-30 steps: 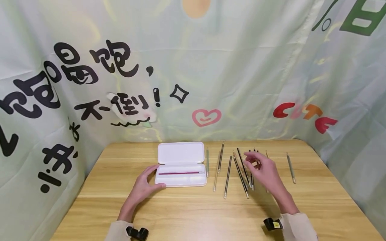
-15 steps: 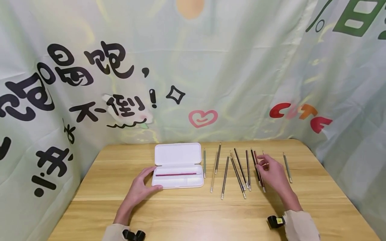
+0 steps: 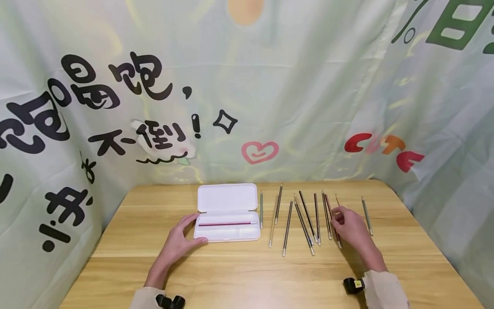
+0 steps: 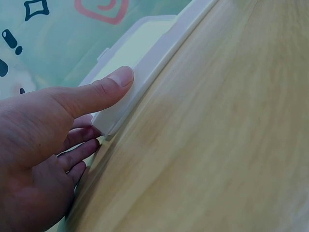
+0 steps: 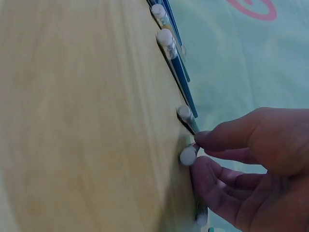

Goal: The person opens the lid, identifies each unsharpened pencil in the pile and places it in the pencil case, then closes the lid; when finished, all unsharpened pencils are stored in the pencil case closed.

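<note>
A white pencil case [image 3: 227, 234] lies with its lid up, and one red pencil [image 3: 225, 223] is inside its lower half. My left hand [image 3: 180, 240] holds the left end of the case, thumb at the front wall [image 4: 128, 96] and fingers around the far corner. Among the pencils to the right, my right hand [image 3: 350, 227] pinches a dark red pencil [image 3: 338, 240] between thumb and fingertips. In the right wrist view that pencil's white eraser [image 5: 188, 155] points toward the camera, its shaft mostly hidden by the hand.
Several black-striped pencils [image 3: 287, 229] lie spread between the case and my right hand, erasers toward me. A green pencil [image 3: 261, 210] lies beside the case, a grey-green pencil [image 3: 367, 216] at far right. A printed curtain [image 3: 308, 107] hangs behind the wooden table [image 3: 247, 274].
My right hand has moved right from above the black pencils and come down onto the dark red pencil, its fingers closing. My left hand stays at the case.
</note>
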`<action>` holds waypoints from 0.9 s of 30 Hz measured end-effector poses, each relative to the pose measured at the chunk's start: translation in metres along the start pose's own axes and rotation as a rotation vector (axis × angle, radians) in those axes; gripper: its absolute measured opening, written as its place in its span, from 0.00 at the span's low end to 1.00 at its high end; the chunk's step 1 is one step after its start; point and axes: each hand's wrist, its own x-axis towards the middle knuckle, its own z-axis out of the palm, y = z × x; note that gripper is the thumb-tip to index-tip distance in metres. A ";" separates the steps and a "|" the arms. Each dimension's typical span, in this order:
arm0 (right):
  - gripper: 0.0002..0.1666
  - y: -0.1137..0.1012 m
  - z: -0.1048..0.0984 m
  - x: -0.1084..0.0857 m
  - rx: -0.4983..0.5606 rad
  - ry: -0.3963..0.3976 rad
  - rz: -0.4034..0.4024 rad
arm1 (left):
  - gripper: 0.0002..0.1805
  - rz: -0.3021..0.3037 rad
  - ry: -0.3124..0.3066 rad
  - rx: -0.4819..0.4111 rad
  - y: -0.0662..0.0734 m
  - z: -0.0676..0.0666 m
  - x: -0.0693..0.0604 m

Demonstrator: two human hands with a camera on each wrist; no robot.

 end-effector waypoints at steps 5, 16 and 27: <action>0.20 0.000 0.000 0.000 -0.026 0.007 -0.008 | 0.49 0.000 -0.001 0.008 -0.002 0.001 0.000; 0.19 0.002 0.000 -0.003 -0.022 0.062 -0.013 | 0.49 -0.001 0.002 0.021 -0.001 0.001 0.001; 0.20 -0.008 -0.013 -0.003 0.113 0.142 0.008 | 0.49 -0.013 -0.002 0.017 -0.001 0.001 0.000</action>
